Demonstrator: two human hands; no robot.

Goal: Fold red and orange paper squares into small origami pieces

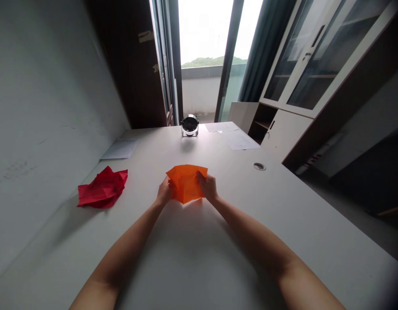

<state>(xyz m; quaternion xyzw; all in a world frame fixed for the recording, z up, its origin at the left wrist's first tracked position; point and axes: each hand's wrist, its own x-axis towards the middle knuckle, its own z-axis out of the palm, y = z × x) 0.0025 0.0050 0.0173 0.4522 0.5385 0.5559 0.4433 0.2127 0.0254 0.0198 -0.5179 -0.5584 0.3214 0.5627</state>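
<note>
Left hand (165,192): grip pinches the left edge of a creased orange paper sheet (186,183).
Right hand (208,187): grip pinches its right edge.
Paper: middle of the white bench (218,249).
Around: crumpled red paper (102,188) well left; round black device (189,125) at far end.

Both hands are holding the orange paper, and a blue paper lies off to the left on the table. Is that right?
Not quite. The head view shows a red paper, not a blue one, lying off to the left on the table. The left hand and right hand do both hold the orange paper.
</note>
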